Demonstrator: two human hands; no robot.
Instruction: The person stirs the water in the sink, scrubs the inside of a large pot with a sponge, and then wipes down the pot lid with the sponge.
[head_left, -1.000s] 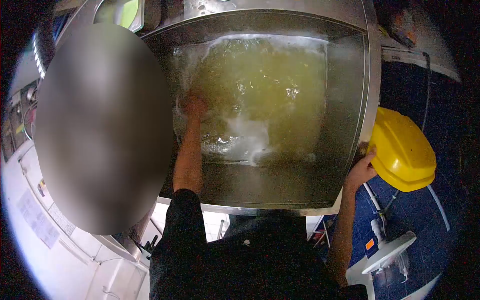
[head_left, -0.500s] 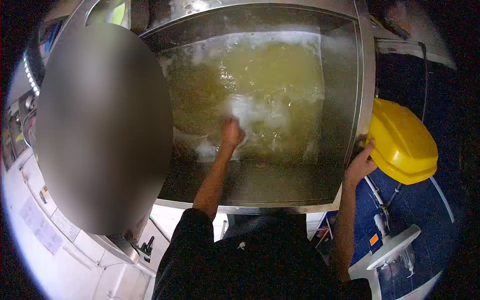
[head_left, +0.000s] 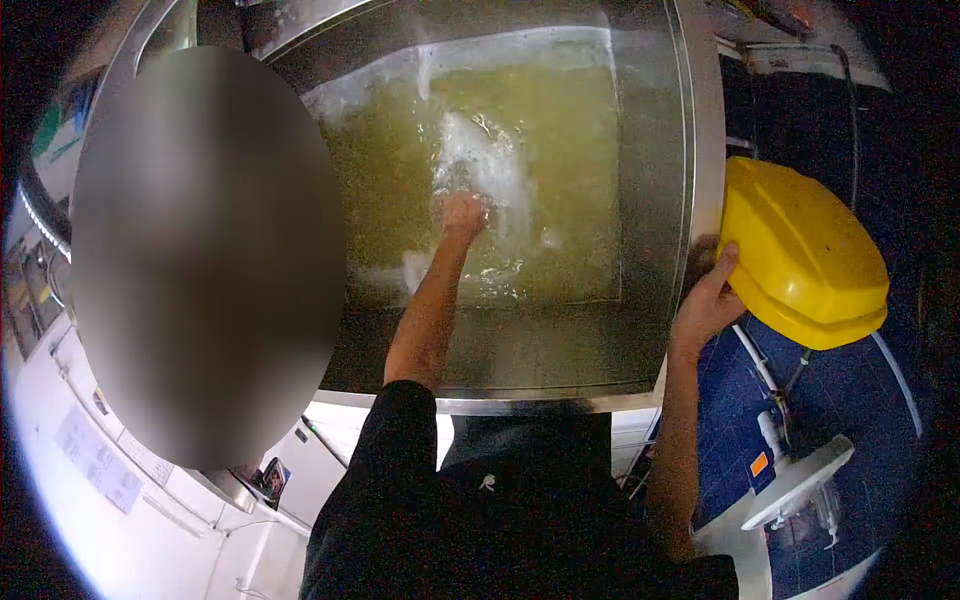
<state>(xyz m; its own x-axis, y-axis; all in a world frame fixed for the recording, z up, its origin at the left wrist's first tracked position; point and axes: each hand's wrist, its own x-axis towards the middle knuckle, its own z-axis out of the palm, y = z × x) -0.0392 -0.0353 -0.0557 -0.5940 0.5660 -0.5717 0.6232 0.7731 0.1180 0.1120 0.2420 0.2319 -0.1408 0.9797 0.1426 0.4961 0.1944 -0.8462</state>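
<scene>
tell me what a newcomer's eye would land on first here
Probably the bright yellow plastic item, held in the right hand just beyond the right rim of the metal sink. Next comes the murky yellow-green water filling the sink, with the left hand near its middle beside white churned froth.

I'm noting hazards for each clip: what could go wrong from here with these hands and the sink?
The right hand grips the yellow container near one edge, outside the sink, so it might slip and fall. The left hand is at the surface of murky, foaming water, where anything sharp underneath could go unseen.
</scene>
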